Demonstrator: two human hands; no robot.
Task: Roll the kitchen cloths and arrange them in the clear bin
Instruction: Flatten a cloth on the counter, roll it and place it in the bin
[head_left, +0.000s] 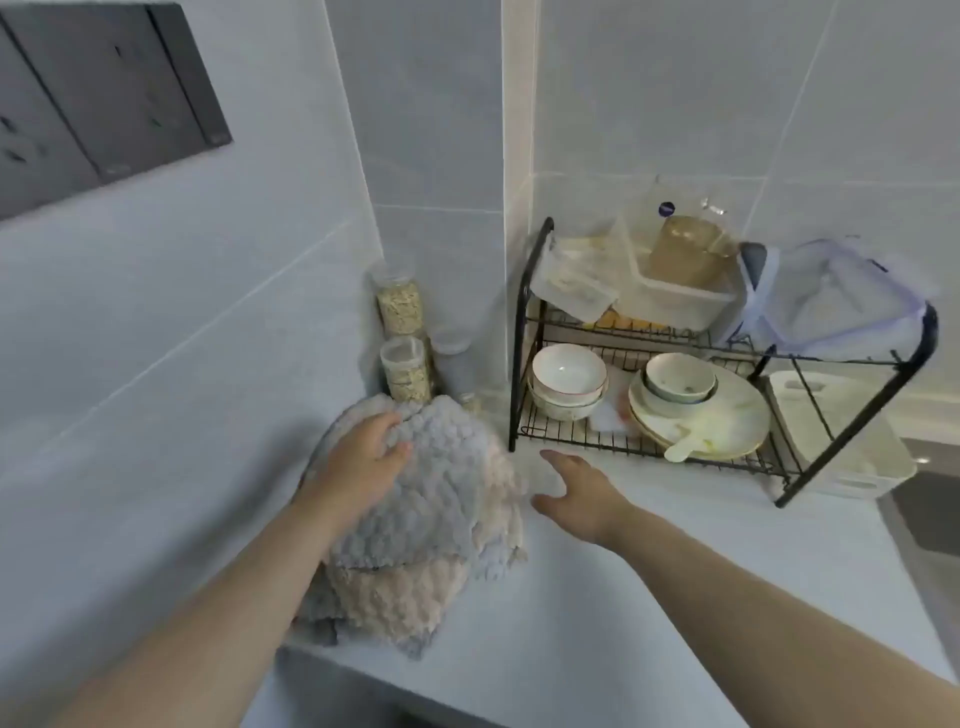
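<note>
Left hand (363, 460) gripping grey cloth (441, 504) atop beige cloth (395, 590), right hand (579, 496) open, just beside them

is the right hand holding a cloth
No, the right hand is open and empty above the counter; only the left hand grips the grey cloth.

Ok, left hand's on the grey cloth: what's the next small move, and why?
Probably lift the grey cloth with the left hand, whose grip holds it, toward the open right hand: it lies crumpled on a beige cloth, so it needs spreading before rolling.
</note>
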